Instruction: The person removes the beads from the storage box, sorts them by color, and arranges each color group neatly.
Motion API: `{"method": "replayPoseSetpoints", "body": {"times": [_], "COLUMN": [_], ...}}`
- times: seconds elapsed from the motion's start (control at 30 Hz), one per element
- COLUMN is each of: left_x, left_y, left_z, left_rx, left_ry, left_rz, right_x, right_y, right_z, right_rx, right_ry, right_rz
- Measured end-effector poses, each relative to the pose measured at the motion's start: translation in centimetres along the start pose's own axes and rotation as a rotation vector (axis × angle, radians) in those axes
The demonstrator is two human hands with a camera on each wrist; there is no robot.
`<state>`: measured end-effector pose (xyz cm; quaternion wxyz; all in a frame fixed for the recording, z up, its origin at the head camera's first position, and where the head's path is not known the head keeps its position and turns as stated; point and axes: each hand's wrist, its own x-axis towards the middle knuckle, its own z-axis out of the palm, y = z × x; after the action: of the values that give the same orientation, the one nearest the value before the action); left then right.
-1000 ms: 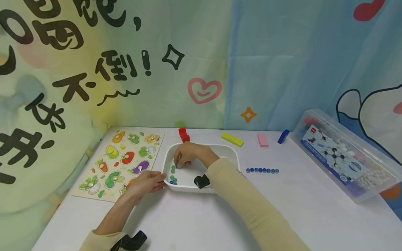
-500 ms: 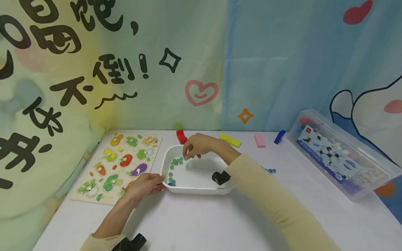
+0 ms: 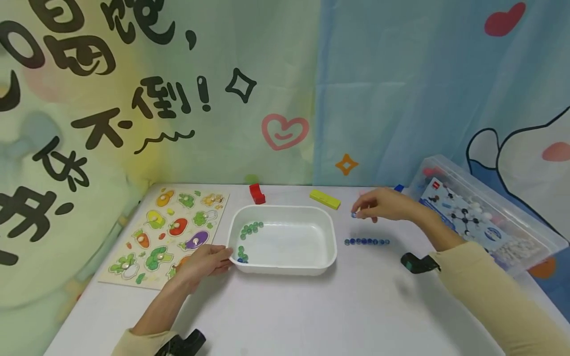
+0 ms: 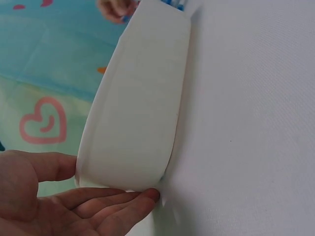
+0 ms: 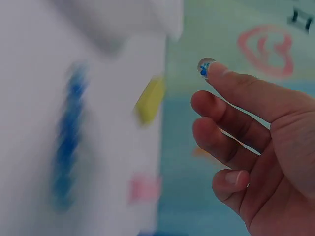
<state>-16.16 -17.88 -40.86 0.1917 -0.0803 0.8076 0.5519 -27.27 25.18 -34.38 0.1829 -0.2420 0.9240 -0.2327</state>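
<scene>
My right hand (image 3: 384, 203) is raised over the table to the right of the white tray (image 3: 289, 271), pinching a marble (image 5: 204, 67) that looks clear with blue inside. Below that hand, a row of blue marbles (image 3: 367, 242) lies on the tabletop. My left hand (image 3: 207, 262) holds the tray by its front left corner; in the left wrist view its thumb touches the rim and its fingers (image 4: 118, 209) lie along the wall. Inside the tray, green marbles (image 3: 249, 229) sit along the left side, with a few blue ones (image 3: 242, 259) near the front corner.
To the left lies a vegetable puzzle board (image 3: 178, 227). Behind the tray are a red block (image 3: 257, 194) and a yellow block (image 3: 325, 199). A pink block (image 5: 144, 189) shows in the right wrist view. A clear plastic box (image 3: 485, 217) stands at the right.
My right hand has left the tray and moved right with a marble, uncovering the tray's inside and the blue row. My left hand has stayed at the tray corner.
</scene>
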Motion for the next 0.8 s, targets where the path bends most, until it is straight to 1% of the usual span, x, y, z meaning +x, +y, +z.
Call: {"method": "replayPoseSetpoints", "body": {"times": [0.1, 0.13, 0.2, 0.3, 0.47, 0.6, 0.8], "left_x": [0.0, -0.1, -0.1, -0.1, -0.1, -0.1, 0.0], "left_y": [-0.1, -0.2, -0.3, -0.4, -0.2, -0.1, 0.0], "left_z": [-0.1, -0.1, -0.2, -0.2, -0.1, -0.1, -0.1], "left_rx": [0.0, -0.002, -0.005, -0.012, -0.015, -0.014, -0.002], "left_ry": [-0.004, -0.005, -0.007, -0.006, -0.004, -0.007, -0.014], "left_rz": [-0.007, -0.008, -0.005, -0.005, -0.013, -0.013, -0.004], "right_x": [-2.4, -3.1, -4.1, -5.0, -6.0, -6.3, -6.3], "right_y": [3.5, 4.5, 6.2, 8.1, 10.0, 10.7, 11.1], "right_z": [0.8, 1.1, 1.7, 2.4, 3.4, 4.1, 4.7], "right_rx": [0.029, 0.043, 0.068, 0.096, 0.113, 0.131, 0.108], "right_ry": [0.023, 0.023, 0.02, 0.03, 0.072, 0.085, 0.094], "right_rz": [0.069, 0.08, 0.111, 0.129, 0.142, 0.142, 0.148]}}
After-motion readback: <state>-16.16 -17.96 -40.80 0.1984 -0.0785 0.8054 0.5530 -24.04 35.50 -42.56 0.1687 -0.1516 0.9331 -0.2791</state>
